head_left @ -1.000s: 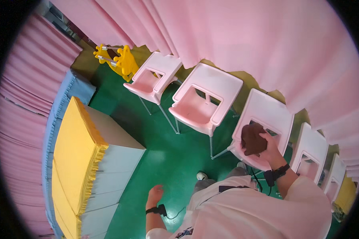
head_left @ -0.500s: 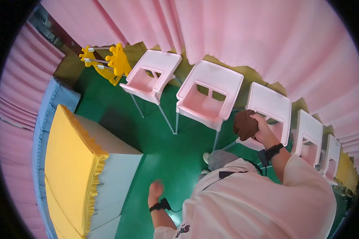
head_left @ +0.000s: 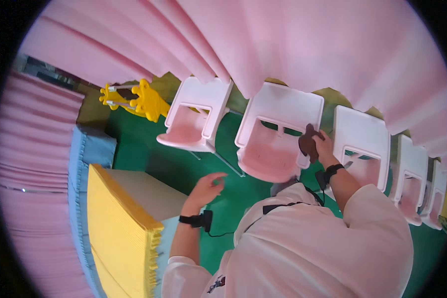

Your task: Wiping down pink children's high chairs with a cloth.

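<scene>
My right hand (head_left: 326, 149) grips a bunched brown cloth (head_left: 308, 143) by its right side. The cloth is over the right edge of a pale pink high chair (head_left: 263, 158) with a white tray; whether it touches the chair I cannot tell. My left hand (head_left: 205, 191) is empty, its fingers loosely bent and apart, in the air above the green floor. It is between that chair and the yellow-topped, light blue cabinet-like box. To the right of the cloth stands another pink high chair (head_left: 362, 149).
Several similar high chairs stand in a row along the pink curtain (head_left: 303, 44). A yellow giraffe-shaped frame (head_left: 146, 102) is at the far left. Nearer on the left are the box with its ruffled yellow cover (head_left: 116, 233) and a blue-covered piece (head_left: 97, 146). Green floor (head_left: 134, 134) lies between them.
My view has shifted, with the chairs now closer. My right hand has carried the brown cloth leftward to the second chair's edge. My left hand has risen forward.
</scene>
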A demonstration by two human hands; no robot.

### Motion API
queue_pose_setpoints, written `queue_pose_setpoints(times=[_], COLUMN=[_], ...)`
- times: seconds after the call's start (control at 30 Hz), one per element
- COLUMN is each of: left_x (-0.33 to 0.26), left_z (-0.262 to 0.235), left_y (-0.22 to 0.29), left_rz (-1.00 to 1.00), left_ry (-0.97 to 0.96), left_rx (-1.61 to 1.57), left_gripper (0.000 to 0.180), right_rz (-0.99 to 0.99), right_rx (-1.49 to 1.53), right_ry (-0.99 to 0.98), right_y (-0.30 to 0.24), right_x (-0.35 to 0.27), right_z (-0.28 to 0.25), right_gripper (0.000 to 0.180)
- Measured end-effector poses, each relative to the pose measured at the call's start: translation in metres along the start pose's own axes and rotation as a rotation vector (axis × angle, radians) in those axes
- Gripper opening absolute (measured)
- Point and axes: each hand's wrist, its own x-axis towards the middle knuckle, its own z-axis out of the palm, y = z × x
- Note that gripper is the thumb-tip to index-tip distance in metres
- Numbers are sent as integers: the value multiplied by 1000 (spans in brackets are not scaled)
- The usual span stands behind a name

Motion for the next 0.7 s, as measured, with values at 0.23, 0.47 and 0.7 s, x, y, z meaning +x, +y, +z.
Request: queue_pose_setpoints(times=[0.23, 0.47, 0.7], left_x=[146, 177, 178], left_z=[54, 56, 70], left_y=[-41, -21, 35], left_rz=[446, 462, 450], left_ry=[-153, -460, -620], left_rx=[441, 684, 1233], left_gripper=[64, 60, 48], right_rz=[-371, -262, -367], right_rx=[-852, -1228, -1307], right_ry=[-140, -510, -542], right_y=[69, 10, 14], right_x=[-4, -34, -52], right_z=[-7, -12, -2], right_gripper=[43, 72, 26])
